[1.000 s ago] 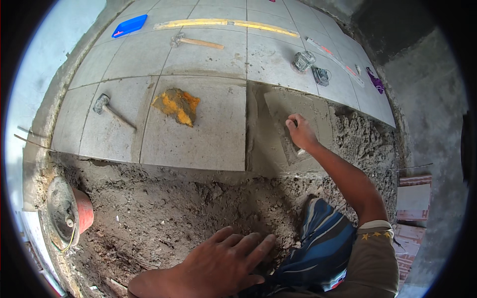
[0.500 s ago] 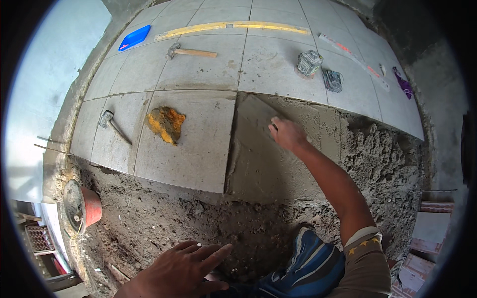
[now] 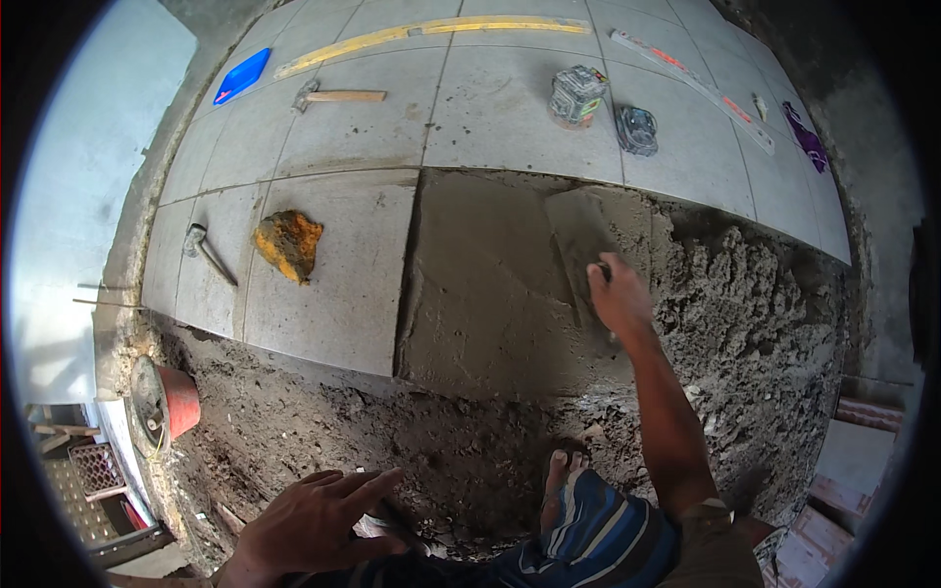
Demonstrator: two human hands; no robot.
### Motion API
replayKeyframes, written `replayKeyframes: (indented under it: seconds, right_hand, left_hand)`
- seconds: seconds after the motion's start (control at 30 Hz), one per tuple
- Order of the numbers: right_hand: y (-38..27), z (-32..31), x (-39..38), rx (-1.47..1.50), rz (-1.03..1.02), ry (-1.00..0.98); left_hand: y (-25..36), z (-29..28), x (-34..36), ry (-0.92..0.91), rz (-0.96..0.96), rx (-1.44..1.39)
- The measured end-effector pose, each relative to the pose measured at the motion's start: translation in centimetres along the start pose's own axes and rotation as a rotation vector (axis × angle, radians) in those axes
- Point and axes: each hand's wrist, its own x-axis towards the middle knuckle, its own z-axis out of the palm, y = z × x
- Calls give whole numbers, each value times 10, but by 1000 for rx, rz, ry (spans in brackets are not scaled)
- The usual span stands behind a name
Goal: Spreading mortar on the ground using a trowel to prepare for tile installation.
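Observation:
My right hand point(image 3: 622, 294) is closed round the handle of a flat plastering trowel point(image 3: 580, 227). The trowel's long blade lies on wet grey mortar point(image 3: 480, 284), which is smooth on its left side and rough to its right. Part of the blade blends into the mortar and is hard to make out. At the lower edge my left hand point(image 3: 319, 524) hovers over my leg, fingers stretched out, holding nothing. Just left of the mortar is a laid grey tile point(image 3: 338, 314), and an orange-yellow sponge-like lump point(image 3: 288, 245) caked with dirt sits on it.
A mallet point(image 3: 208, 253), hammer point(image 3: 338, 96), blue tray point(image 3: 241, 76), yellow level point(image 3: 431, 29), grimy boxy device point(image 3: 576, 96), smaller dark block point(image 3: 637, 130) and white straightedge point(image 3: 696, 86) lie on the tiles. A red bucket point(image 3: 179, 402) stands left; boxes point(image 3: 853, 465) are stacked right.
My right hand and the trowel have swept right and slightly nearer across the mortar, leaving a smoother surface behind. The view has shifted a little; my left hand stays stretched out.

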Motion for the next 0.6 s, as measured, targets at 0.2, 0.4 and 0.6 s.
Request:
replayKeyframes:
  seconds: [0.2, 0.4, 0.6]
  right_hand:
    - [-37, -36, 44, 340, -230, -244]
    - [-120, 0, 151, 57, -523, -506]
    - [-146, 20, 208, -57, -627, -558]
  left_hand:
    - [10, 2, -12, -53, -172, -46]
    - [22, 9, -21, 55, -211, -75]
    - [37, -5, -19, -23, -443, -214]
